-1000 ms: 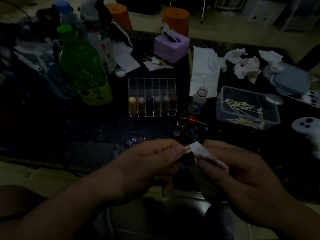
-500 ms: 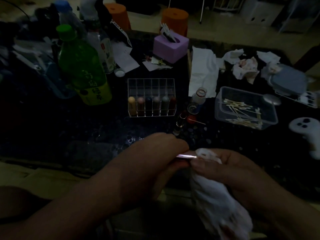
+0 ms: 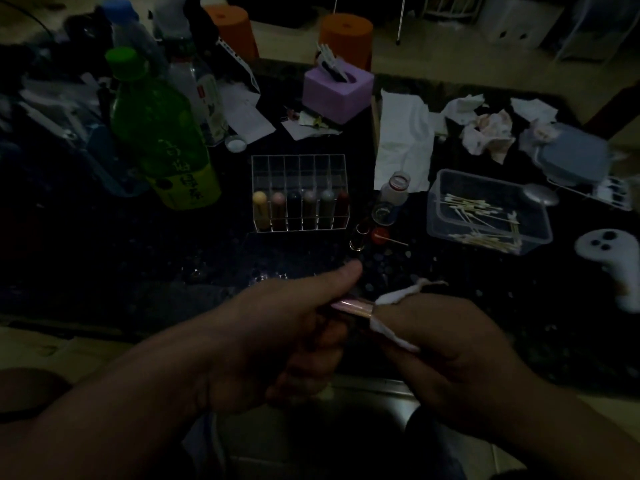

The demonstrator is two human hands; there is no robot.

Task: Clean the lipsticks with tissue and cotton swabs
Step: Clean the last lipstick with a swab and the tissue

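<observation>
The left hand (image 3: 277,327) has its grip closed round the lipstick (image 3: 353,306), held above the near edge of the desk (image 3: 173,271), thumb raised; the right hand (image 3: 450,344) pinches the tissue (image 3: 393,336) round the tube's right end. The tissue, hanging loose half a second ago, is now bunched tight there — wiping appears under way, the cotton swabs (image 3: 485,216) not yet used.

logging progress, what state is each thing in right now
left hand: grips lipstick tube
right hand: pinches tissue round tube end
organizer: front row filled, rows behind empty
swab box: lid off, swabs inside
green bottle: upright, capped
</observation>
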